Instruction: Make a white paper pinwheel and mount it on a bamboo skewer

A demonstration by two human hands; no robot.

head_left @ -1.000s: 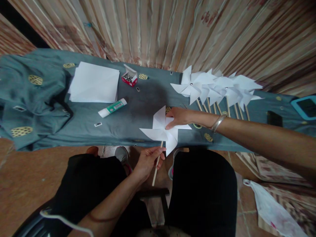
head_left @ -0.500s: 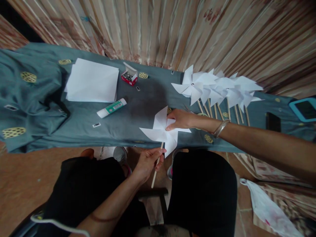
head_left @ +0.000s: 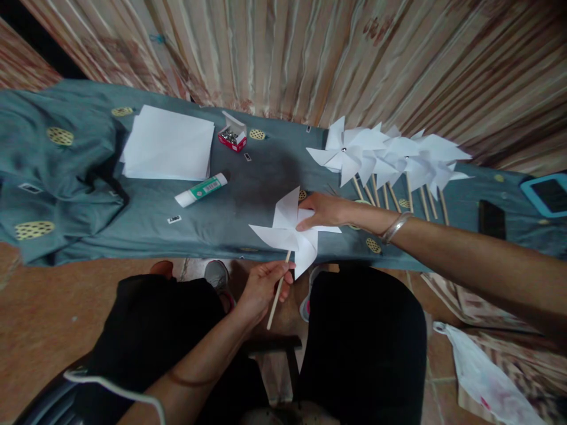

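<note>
White paper pinwheel (head_left: 287,236), right hand (head_left: 325,211) pinching it, left hand (head_left: 261,289) holding its stick (head_left: 274,307) (grips unchanged)

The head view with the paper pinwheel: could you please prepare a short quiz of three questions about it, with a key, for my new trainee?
1. Multiple choice. Which hand grips the wooden stick that shows below the paper pinwheel in the picture?
a) the right
b) the left
c) neither

2. True or false. The lid of the red box is open.

3. Fill the gap. The person wears the bracelet on the ____ side.

Key:
1. b: the left hand grips it, while the right hand is at the paper pinwheel.
2. True.
3. Right.
</note>
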